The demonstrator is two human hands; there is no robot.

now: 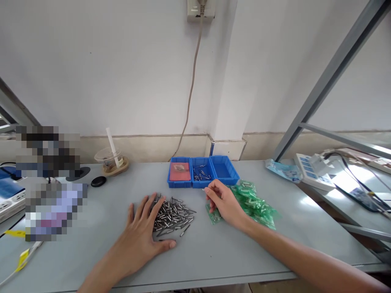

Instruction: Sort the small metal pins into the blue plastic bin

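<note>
My left hand (141, 232) lies flat on the grey table (214, 252), fingers spread, its fingertips resting on the left side of a pile of several small metal pins (174, 215). My right hand (224, 202) hovers just right of the pile, with thumb and forefinger pinched on a single thin metal pin. Under and beside that hand lies a heap of small green plastic bags (255, 203). Behind both hands stand three joined blue bins (203, 171): the left one holds a pink pad, the middle one several pins.
A plastic cup with a straw (111, 158) stands on a saucer at the back left, next to a black oval object (98, 181). White power strips and cables (324, 169) lie at the right beside a grey metal frame. A cord hangs down the wall.
</note>
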